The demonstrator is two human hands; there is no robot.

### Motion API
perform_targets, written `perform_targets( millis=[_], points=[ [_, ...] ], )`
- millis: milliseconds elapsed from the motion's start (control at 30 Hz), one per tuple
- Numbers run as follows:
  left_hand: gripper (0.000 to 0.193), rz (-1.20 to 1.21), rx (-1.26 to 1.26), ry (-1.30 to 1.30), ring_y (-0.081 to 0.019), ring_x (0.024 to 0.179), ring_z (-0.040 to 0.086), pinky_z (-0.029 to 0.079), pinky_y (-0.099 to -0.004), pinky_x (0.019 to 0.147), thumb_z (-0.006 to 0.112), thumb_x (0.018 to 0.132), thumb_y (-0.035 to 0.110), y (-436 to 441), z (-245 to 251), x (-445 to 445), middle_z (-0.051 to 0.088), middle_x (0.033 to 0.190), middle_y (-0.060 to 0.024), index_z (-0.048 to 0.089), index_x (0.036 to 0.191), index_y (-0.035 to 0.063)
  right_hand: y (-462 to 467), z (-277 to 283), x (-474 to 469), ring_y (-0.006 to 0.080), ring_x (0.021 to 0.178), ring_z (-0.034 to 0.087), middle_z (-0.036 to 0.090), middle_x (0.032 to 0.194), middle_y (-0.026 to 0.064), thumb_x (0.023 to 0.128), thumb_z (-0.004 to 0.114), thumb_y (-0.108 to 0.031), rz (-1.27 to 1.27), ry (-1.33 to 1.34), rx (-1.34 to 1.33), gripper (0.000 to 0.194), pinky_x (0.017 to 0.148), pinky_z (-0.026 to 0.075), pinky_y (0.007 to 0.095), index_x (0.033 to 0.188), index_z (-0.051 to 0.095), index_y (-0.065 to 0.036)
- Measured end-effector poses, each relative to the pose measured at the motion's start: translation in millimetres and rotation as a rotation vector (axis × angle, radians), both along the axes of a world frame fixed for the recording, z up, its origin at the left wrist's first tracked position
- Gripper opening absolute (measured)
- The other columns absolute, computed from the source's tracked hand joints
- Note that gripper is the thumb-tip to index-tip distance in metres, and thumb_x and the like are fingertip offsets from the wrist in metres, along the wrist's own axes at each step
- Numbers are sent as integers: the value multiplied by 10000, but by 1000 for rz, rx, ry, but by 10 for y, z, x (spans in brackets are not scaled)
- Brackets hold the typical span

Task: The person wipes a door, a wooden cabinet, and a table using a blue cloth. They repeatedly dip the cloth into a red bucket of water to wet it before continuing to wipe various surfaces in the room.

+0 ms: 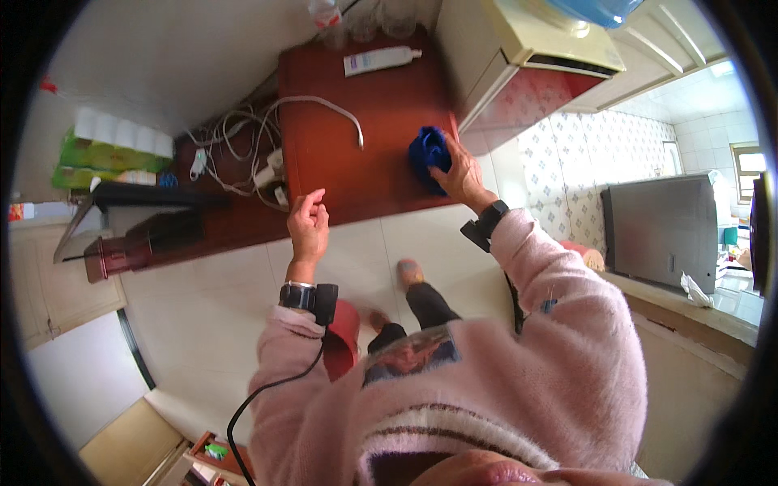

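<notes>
A crumpled dark blue cloth (427, 159) lies bunched on the right part of the reddish-brown wooden cabinet top (340, 164). My right hand (463, 173) grips it, thumb and fingers pressed into its folds. Over the cabinet's front edge, my left hand (308, 226) hovers with loosely curled fingers and holds nothing. A white cable (328, 100) runs across the wood, its plug end between the two hands. Toward the wall, a white tube (380, 60) with a cap lies on its side.
Tangled white cables and a power strip (269, 170) sit left of the raised top, near a black screen (152, 195) and packed paper rolls (118, 140). Clear bottles (328, 21) stand by the wall. A water dispenser (516, 79) adjoins the right side. A red bin (341, 337) stands on the floor.
</notes>
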State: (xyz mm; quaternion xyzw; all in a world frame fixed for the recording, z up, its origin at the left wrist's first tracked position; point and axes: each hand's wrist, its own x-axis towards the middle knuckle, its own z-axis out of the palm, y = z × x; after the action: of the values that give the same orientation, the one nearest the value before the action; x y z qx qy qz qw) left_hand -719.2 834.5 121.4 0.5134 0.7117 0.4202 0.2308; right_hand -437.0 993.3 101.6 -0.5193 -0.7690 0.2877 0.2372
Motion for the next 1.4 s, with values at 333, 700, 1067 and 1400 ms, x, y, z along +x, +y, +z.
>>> perform_targets(
  millis=[333,700,1067,1400],
  points=[
    [358,-207,24,443,-323,940,581,496,-410,773,581,793,54,1248,79,-33,508,1144,-126,555,1148,89,-251,-34,-473,348,967,559,579,1029,131,618,754,-207,291,-223,122,623,817,497,435,1216,576,-201],
    [299,-428,78,172,-332,878,590,495,-396,780,548,810,17,1433,76,102,529,1119,-142,590,1105,38,-279,1049,520,173,952,607,618,1078,97,882,529,-202,-93,1129,-772,409,839,502,311,1235,507,2],
    [448,-485,-118,630,-356,1050,546,497,-446,817,540,758,-29,1818,-3,-173,419,1327,-144,532,1178,128,-244,457,114,377,1123,500,493,1294,160,675,718,-123,-176,-204,53,648,950,431,401,1287,505,-147],
    [89,-457,-47,805,-348,884,593,513,-438,690,541,840,93,2059,-203,-269,544,1056,-113,546,928,84,1072,-82,-808,346,1121,465,453,1320,129,696,702,-168,-16,-275,247,646,898,404,498,1296,464,-151]
  ],
)
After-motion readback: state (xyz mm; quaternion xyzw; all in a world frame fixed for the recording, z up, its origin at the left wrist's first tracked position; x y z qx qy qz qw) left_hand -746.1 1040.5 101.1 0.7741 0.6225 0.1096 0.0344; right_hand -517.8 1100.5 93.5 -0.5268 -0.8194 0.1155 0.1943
